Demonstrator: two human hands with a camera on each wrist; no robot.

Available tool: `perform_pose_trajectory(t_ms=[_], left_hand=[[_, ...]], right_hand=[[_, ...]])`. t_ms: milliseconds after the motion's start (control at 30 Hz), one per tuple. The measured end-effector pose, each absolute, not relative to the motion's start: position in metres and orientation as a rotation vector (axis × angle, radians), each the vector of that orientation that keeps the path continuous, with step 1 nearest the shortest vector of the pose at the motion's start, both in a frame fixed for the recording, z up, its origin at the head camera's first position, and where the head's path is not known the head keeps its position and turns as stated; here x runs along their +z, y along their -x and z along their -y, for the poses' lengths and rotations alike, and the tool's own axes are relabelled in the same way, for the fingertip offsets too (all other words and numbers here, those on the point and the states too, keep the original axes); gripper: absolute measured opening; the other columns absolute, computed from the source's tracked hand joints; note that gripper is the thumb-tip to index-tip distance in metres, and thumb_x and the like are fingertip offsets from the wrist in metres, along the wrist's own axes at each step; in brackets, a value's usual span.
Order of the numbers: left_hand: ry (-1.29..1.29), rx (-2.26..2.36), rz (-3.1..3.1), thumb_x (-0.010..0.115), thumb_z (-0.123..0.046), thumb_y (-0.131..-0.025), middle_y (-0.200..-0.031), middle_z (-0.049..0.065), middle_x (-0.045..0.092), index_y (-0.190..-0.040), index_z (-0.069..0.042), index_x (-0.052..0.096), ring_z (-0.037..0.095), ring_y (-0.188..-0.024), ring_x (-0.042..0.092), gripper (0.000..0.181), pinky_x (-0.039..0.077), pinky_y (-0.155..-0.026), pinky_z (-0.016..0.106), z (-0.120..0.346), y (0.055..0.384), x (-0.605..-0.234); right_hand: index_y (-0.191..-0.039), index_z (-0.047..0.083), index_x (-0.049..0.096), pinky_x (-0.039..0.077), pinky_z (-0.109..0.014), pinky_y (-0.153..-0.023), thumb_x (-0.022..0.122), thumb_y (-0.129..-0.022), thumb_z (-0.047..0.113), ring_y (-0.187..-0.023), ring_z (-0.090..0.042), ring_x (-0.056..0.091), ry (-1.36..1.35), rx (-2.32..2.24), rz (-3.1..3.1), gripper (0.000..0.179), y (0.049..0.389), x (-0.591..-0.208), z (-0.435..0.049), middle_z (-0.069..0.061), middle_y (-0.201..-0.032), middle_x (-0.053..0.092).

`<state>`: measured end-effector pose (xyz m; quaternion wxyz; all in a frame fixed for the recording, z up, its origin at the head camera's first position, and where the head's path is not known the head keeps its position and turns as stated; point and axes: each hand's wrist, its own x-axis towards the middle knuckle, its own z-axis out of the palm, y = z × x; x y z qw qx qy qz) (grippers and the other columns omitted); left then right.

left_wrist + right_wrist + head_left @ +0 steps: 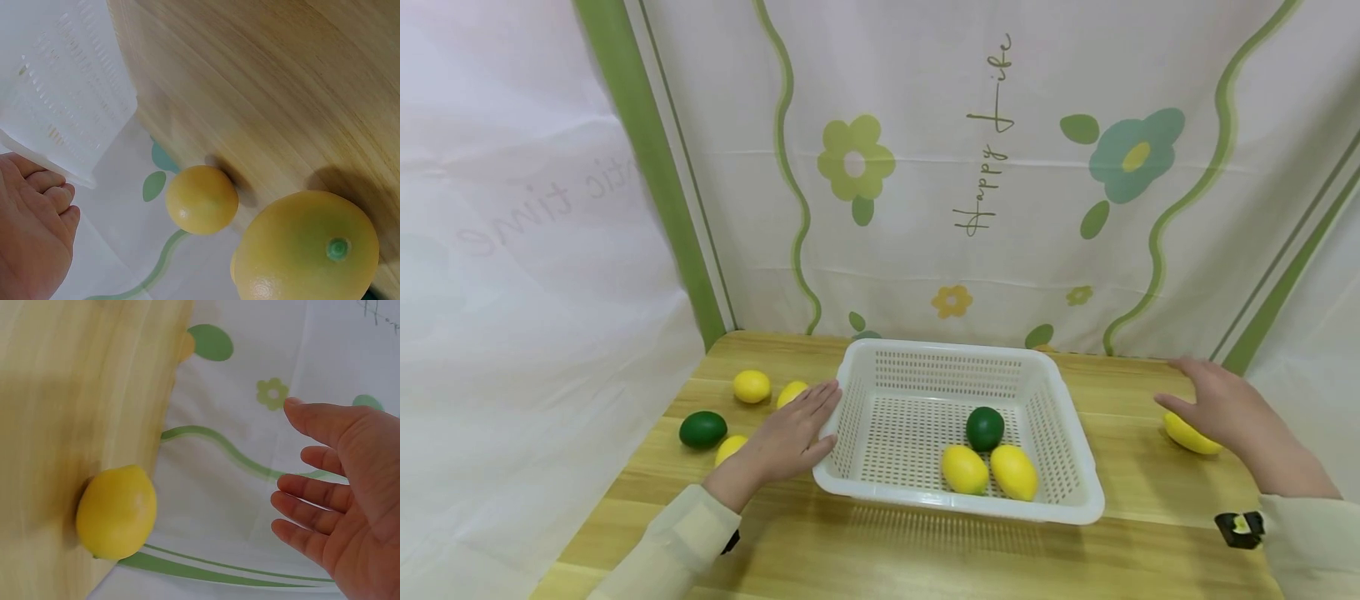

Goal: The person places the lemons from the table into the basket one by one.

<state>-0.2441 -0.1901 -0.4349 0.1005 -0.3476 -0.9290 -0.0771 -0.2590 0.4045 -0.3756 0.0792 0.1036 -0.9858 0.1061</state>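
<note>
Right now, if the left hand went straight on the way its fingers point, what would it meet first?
The left side of the white basket: the left hand has its fingertips right at that rim, apparently touching, though the exact contact is hard to judge.

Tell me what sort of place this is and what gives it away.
Likely a small curtained-off tabletop workspace, though the wider room is out of view. Patterned fabric hangs behind the wood-grain table, which bears a white basket holding yellow lemon-like fruit.
</note>
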Motion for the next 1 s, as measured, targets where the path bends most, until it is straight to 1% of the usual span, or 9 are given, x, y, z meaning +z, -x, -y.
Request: perform_pose_trajectory(t_ms=[133, 233, 367, 600, 867, 1000], left_hand=[[1.034, -0.232, 2.745, 0.045, -0.035, -0.1, -0.155, 0.019, 0.027, -0.149, 0.005, 0.029, 0.031, -0.143, 0.025, 0.065, 0.021, -0.116, 0.045, 0.19, 0.244, -0.434], [1.031, -0.224, 2.747, 0.045, -0.035, -0.1, -0.155, 0.02, 0.028, -0.149, 0.005, 0.029, 0.031, -0.143, 0.025, 0.065, 0.021, -0.116, 0.045, 0.19, 0.244, -0.434], [1.022, -0.213, 2.751, 0.045, -0.034, -0.1, -0.155, 0.019, 0.028, -0.149, 0.005, 0.029, 0.031, -0.143, 0.025, 0.065, 0.021, -0.116, 0.045, 0.189, 0.244, -0.435], [1.003, -0.218, 2.793, 0.044, -0.035, -0.101, -0.156, 0.017, 0.025, -0.151, 0.002, 0.027, 0.028, -0.144, 0.021, 0.064, 0.018, -0.117, 0.042, 0.188, 0.244, -0.433], [0.995, -0.213, 2.805, 0.043, -0.036, -0.101, -0.157, 0.016, 0.024, -0.151, 0.002, 0.028, 0.027, -0.145, 0.021, 0.064, 0.018, -0.117, 0.041, 0.188, 0.244, -0.433], [0.996, -0.207, 2.805, 0.042, -0.037, -0.102, -0.157, 0.016, 0.024, -0.151, 0.002, 0.028, 0.027, -0.145, 0.021, 0.064, 0.018, -0.117, 0.041, 0.188, 0.244, -0.432]], right_hand=[[-0.131, -0.021, 0.04, 0.031, -0.074, -0.089, 0.061, -0.095, 0.039, -0.112, -0.064, 0.034, -0.285, 0.34, 2.997, 0.073, 0.262, -0.384, -0.415, -0.047, -0.128, 0.036], [-0.131, -0.021, 0.039, 0.032, -0.074, -0.088, 0.061, -0.095, 0.04, -0.111, -0.065, 0.034, -0.27, 0.353, 3.021, 0.074, 0.265, -0.391, -0.423, -0.049, -0.127, 0.035], [-0.131, -0.021, 0.038, 0.034, -0.073, -0.086, 0.063, -0.093, 0.04, -0.109, -0.065, 0.036, -0.252, 0.364, 3.039, 0.076, 0.27, -0.401, -0.433, -0.049, -0.125, 0.036], [-0.128, -0.023, 0.038, 0.037, -0.072, -0.082, 0.066, -0.09, 0.041, -0.106, -0.065, 0.039, -0.238, 0.357, 3.074, 0.08, 0.274, -0.418, -0.448, -0.05, -0.121, 0.039], [-0.125, -0.026, 0.038, 0.038, -0.071, -0.083, 0.068, -0.089, 0.029, -0.106, -0.065, 0.039, -0.234, 0.37, 3.094, 0.072, 0.278, -0.434, -0.457, -0.051, -0.12, 0.038], [-0.126, -0.026, 0.038, 0.037, -0.071, -0.085, 0.068, -0.089, 0.032, -0.107, -0.065, 0.038, -0.232, 0.383, 3.091, 0.075, 0.282, -0.444, -0.462, -0.05, -0.121, 0.039]])
